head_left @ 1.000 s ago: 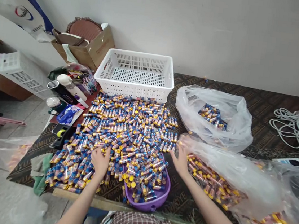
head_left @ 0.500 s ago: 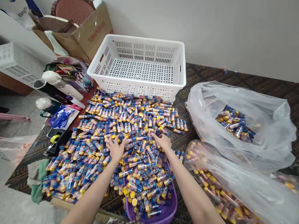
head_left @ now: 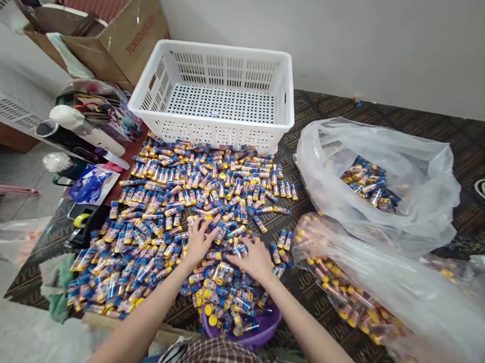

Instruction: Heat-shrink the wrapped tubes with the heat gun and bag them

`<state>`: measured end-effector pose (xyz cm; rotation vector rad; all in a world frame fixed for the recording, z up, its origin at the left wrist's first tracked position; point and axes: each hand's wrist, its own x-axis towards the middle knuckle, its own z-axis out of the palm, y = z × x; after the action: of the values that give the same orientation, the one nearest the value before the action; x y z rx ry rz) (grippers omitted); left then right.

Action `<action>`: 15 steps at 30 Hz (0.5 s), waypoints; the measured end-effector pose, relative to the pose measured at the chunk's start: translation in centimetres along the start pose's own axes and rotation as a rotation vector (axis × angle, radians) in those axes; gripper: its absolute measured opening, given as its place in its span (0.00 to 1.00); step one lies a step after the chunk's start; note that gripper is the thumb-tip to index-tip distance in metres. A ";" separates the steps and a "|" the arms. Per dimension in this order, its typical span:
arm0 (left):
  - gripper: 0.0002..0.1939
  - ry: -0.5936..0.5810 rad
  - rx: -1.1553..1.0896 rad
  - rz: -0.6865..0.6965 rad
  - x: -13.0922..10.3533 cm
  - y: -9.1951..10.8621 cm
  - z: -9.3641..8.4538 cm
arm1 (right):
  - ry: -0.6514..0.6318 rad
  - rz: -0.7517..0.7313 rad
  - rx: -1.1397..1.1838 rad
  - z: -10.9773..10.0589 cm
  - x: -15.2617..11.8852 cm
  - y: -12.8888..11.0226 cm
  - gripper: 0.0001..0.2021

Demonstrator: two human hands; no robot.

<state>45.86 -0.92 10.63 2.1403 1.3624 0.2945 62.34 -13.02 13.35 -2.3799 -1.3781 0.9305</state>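
Both hands lie palm-down on the heap of small tubes (head_left: 186, 210), side by side and close together near its front edge. The left hand (head_left: 198, 241) has its fingers spread over the blue-and-yellow tubes; the right hand (head_left: 253, 257) is cupped over a clump just beside it, fingers curled loosely into the pile. Whether either has actually closed on a tube I cannot tell, since the fingertips sink among them.

The tubes cover the table (head_left: 450, 142) from the hands out to the white basket (head_left: 218, 93), which stands at the far edge of the heap, touching it. Just below the right wrist a purple bowl (head_left: 262, 331) sits half buried, heaped with more tubes. To the right of the hands lie two clear bags: the far bag (head_left: 419, 179) with a few tubes inside, the near bag (head_left: 409, 296) long and stuffed with yellow-capped ones. To the left are a cardboard box (head_left: 122, 43) and a clutter of bottles (head_left: 85, 127).
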 end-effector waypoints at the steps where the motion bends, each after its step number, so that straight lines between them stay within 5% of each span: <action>1: 0.22 -0.029 0.018 0.048 -0.4 0.5 0.0 | 0.040 -0.015 -0.030 0.7 -1.3 -0.3 0.35; 7: 0.24 -0.226 0.114 0.215 -3.6 5.3 1.6 | 0.186 -0.198 -0.144 4.5 -8.2 -1.0 0.35; 11: 0.28 -0.305 0.207 0.257 -6.1 7.0 2.6 | 0.226 -0.361 -0.092 5.0 -12.7 1.3 0.38; 13: 0.27 -0.305 0.261 0.269 -7.0 7.1 2.9 | 0.333 -0.220 0.006 5.3 -14.8 3.4 0.35; 15: 0.26 -0.310 0.293 0.275 -7.7 7.0 3.1 | 0.426 0.106 0.211 5.9 -16.4 5.7 0.35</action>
<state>49.10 -10.92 13.08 2.4928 0.9827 -0.1404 56.78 -30.46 12.70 -2.3268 -0.9538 0.5154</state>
